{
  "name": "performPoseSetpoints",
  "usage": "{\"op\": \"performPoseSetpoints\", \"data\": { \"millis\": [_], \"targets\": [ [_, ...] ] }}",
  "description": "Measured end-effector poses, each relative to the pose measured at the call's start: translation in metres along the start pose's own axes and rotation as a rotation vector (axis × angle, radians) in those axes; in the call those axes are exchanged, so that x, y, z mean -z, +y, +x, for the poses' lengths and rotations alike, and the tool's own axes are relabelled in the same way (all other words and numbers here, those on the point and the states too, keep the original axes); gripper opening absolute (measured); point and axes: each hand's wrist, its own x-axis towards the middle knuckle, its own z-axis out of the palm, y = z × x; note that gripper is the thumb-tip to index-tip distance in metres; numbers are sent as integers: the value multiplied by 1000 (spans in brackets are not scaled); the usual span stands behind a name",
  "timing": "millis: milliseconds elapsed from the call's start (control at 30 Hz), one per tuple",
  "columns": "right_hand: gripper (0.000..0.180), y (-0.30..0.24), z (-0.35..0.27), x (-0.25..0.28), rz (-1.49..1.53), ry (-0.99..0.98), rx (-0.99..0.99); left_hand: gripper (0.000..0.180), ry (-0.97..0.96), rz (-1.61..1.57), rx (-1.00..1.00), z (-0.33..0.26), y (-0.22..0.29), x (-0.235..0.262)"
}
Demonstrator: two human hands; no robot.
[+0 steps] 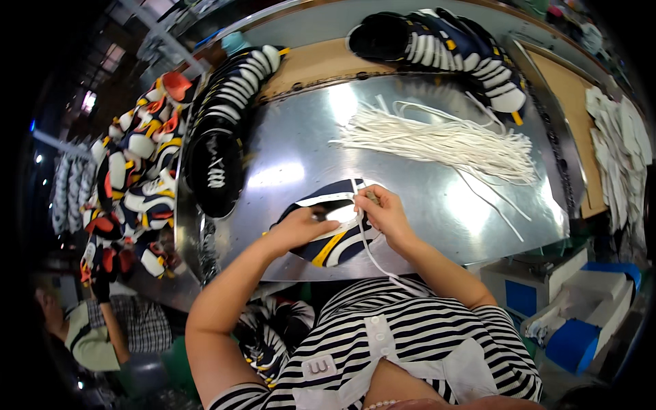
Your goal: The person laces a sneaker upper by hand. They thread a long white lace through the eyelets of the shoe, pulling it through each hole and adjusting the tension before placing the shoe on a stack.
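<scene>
A navy shoe upper (352, 254) with white and yellow curved stripes lies on the metal tabletop in front of me. My left hand (301, 229) rests over its left side, with fingers blurred at the opening; its grip does not show clearly. At the right edge of the opening, my right hand (384, 213) pinches a white shoelace (364, 239). One end of the lace rises above the upper, and the rest hangs toward my lap. A small brownish thing (372, 197) shows at the right fingers; its kind is unclear.
White laces (437, 140) lie in a loose bundle behind my right hand. Rows of nested shoe uppers stand at the left (225, 109) and back right (444, 48). Colourful uppers (140, 164) are heaped farther left, near another person (102, 335). White pieces (618, 150) hang at the right.
</scene>
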Motion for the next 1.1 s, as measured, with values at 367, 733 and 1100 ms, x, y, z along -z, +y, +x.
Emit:
{"op": "performPoseSetpoints", "data": {
  "millis": [367, 733, 1100],
  "targets": [
    [11, -13, -27, 1, -50, -82, 121, 59, -17, -967, -81, 3, 18, -42],
    [14, -18, -39, 1, -221, -60, 171, 41, -58, -820, -271, 2, 25, -49],
    [15, -19, -47, -1, -418, -44, 137, 18, 223, -817, -277, -13, 23, -56]
  ]
}}
